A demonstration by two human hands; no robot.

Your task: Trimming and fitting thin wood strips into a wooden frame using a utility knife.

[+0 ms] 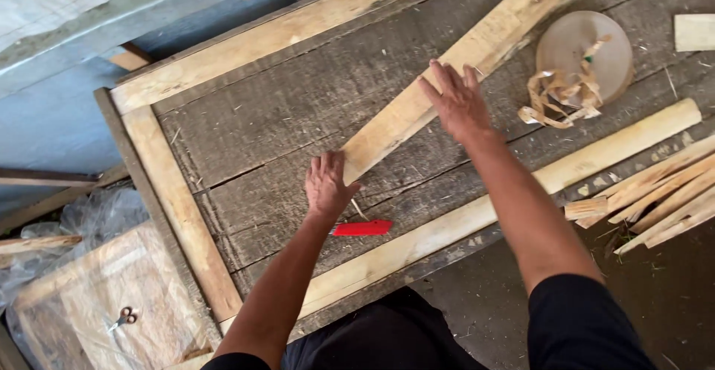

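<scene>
A long pale wooden plank (477, 49) lies diagonally across a grey weathered wooden table (298, 109). My left hand (326, 185) grips the plank's near end, fingers curled over the cut edge. My right hand (456, 102) lies flat on top of the plank about midway, fingers spread. A red flat pencil-like tool (363, 228) lies on the table just below my left hand, untouched.
Pale wood strips frame the table edges (179, 191). A round wooden disc (585, 53) with curled shavings (555, 98) sits at the right. Several split sticks (655, 195) lie at the right edge. Scissors (123, 318) rest on a plastic-covered board at lower left.
</scene>
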